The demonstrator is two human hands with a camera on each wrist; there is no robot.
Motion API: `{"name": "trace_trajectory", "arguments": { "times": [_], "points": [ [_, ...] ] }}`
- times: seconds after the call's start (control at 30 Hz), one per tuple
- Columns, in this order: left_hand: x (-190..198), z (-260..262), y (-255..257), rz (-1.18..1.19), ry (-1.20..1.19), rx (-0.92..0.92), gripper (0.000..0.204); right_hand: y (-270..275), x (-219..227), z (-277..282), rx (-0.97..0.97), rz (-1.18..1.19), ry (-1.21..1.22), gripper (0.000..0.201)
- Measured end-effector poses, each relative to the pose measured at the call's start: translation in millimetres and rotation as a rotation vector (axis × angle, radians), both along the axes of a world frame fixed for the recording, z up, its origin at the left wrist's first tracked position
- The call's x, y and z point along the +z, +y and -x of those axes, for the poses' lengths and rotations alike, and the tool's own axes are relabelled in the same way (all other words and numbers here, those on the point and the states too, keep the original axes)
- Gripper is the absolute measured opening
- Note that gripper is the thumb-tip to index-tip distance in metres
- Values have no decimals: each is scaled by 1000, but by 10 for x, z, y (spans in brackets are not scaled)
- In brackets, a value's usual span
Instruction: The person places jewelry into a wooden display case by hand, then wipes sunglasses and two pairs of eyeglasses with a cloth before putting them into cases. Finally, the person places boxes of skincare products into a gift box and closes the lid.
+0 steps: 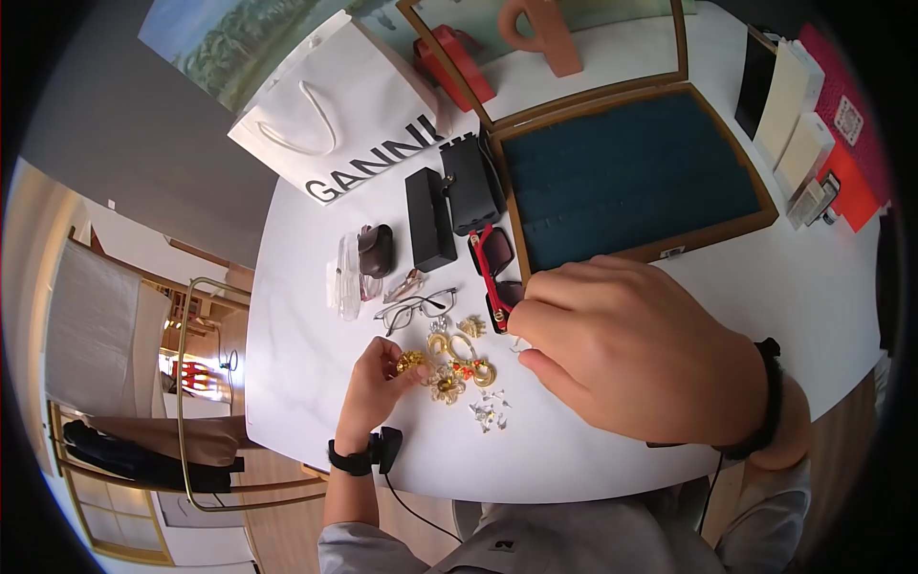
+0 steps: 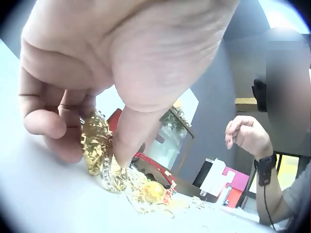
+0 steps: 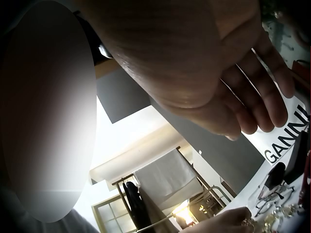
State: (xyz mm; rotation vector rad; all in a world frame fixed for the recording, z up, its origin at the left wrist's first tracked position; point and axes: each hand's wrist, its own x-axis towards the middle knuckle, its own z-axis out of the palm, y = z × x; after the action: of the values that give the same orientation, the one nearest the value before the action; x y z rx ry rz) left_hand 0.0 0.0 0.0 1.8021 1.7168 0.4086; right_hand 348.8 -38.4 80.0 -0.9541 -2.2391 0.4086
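In the head view my left hand (image 1: 375,383) pinches a shiny gold piece of jewellery (image 1: 411,362) at the left edge of a jewellery pile. The left wrist view shows this crumpled-looking gold piece (image 2: 95,143) between thumb and fingers, close over the table. Around it lie a gold bangle (image 1: 462,347), a clear flower-shaped piece (image 1: 446,385) and red-beaded jewellery (image 1: 467,369). Several small silver earrings (image 1: 490,413) lie nearer me. My right hand (image 1: 622,349) hovers right of the pile, by the red-armed sunglasses (image 1: 492,277); its fingers (image 3: 265,92) hang loosely bent with nothing visible in them.
A wooden display case (image 1: 612,172) with dark green lining stands with its glass lid raised. Left of it are black boxes (image 1: 430,218), eyeglasses (image 1: 417,308), a brown case (image 1: 377,251) and a white paper bag (image 1: 335,105). Cards and boxes (image 1: 803,143) stand at far right.
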Motion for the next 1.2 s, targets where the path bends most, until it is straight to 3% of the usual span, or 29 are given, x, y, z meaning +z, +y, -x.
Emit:
{"name": "trace_trajectory", "arguments": {
  "times": [0.07,0.2,0.33,0.4,0.47,0.53,0.6,0.67,0.7,0.73,0.8,0.83,0.9,0.97,1.0,1.1,1.2],
  "points": [
    [-66,88,9,44,-283,22,26,13,3,-1,8,20,-29,12],
    [12,44,-6,65,-434,97,19,20,-21,15,4,30,-25,13],
    [123,5,-28,-191,-455,195,13,35,-42,12,-9,65,-37,12],
    [196,-42,-16,-397,-661,184,12,56,-54,13,-10,75,-50,12],
    [393,-201,-43,-362,-720,160,12,82,-48,31,-26,182,-94,17],
    [517,-452,-20,-207,-916,9,11,120,-74,60,-25,161,-20,17],
    [610,-732,-4,-111,-929,-126,16,153,-76,72,-39,126,39,17],
    [640,-1015,59,-57,-963,-292,19,178,-53,89,-61,308,237,42],
    [711,-1195,74,-15,-983,-323,20,202,-94,95,-83,247,287,43],
    [771,-1334,108,27,-1002,-353,20,243,-149,100,-100,229,257,43],
    [757,-1500,293,-16,-1044,-398,19,333,-192,83,-57,149,483,27],
    [776,-1538,403,1,-1072,-422,20,325,-88,48,-140,184,437,28],
    [819,-1554,577,7,-1134,-447,21,400,-118,14,-193,120,443,28],
    [865,-1502,686,-198,-866,-384,24,500,-196,-29,-290,60,470,29],
    [924,-1440,734,-234,-872,-331,24,586,-282,-83,-284,63,434,29],
    [1083,-1149,826,-300,-1023,-275,18,752,-369,-232,-411,336,500,30],
    [1210,-905,859,-288,-1148,-267,17,1177,-670,-426,-417,402,496,22]
  ]
}}
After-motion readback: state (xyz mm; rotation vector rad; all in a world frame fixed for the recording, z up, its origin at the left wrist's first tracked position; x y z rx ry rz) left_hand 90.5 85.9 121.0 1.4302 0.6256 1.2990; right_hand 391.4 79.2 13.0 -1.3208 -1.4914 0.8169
